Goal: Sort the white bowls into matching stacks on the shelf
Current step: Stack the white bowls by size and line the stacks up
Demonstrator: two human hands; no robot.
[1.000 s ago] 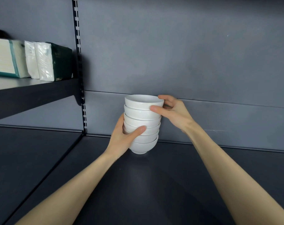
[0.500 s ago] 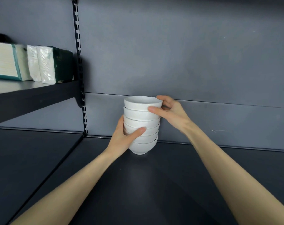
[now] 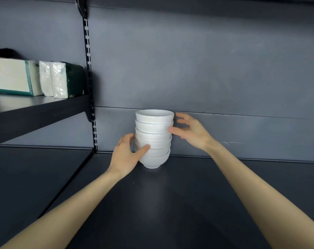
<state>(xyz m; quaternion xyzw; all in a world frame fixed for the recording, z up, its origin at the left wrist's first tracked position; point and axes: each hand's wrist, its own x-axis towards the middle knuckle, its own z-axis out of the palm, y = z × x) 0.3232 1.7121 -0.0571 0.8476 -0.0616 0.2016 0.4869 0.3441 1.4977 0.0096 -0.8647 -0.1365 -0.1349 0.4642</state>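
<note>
Six white bowls, as far as the rims can be counted, stand nested in a single stack (image 3: pixel 153 139) on the dark shelf (image 3: pixel 179 203), close to the grey back panel (image 3: pixel 206 69) and a little right of the slotted upright (image 3: pixel 90 87). The left hand (image 3: pixel 126 155) is spread around the lower left side of the stack, its thumb lying across the front of the lower bowls and apparently touching them; whether it presses or merely rests cannot be told. The right hand (image 3: pixel 192 131) is open beside the upper bowls, fingers splayed, the thumb tip at or just off the second bowl's wall and the other fingers clear of the rim. The column is not quite plumb: the upper bowls sit slightly offset from the lower ones. The stack appears set down, with both hands loosening. The principal hazard is toppling: a tall, narrow column on a small foot would tip if a departing finger dragged a rim sideways, or if the left thumb pushed the base while the top is unsupported. Glazed walls slide readily, so an offset bowl could shift and chip. Tissue packs (image 3: pixel 62 79) on the upper left shelf lie well apart.
</note>
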